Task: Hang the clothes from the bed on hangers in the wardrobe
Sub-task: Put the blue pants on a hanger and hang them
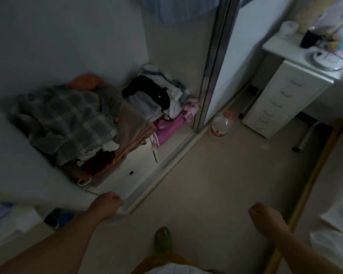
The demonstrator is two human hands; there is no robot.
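A green slipper (162, 241) at six o'clock. Left hand (109, 203), fingers curled, empty, hangs by the wardrobe's bottom track (166, 165); right hand (265, 216) hangs relaxed, empty, nearer the bed edge (329, 230) at four o'clock. No clothes to hang show there; folded piles (71, 119) sit inside, ten o'clock.

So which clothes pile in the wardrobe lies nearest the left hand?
The grey plaid-topped pile lies nearest the left hand; the black, white and pink pile sits deeper, toward the sliding door.
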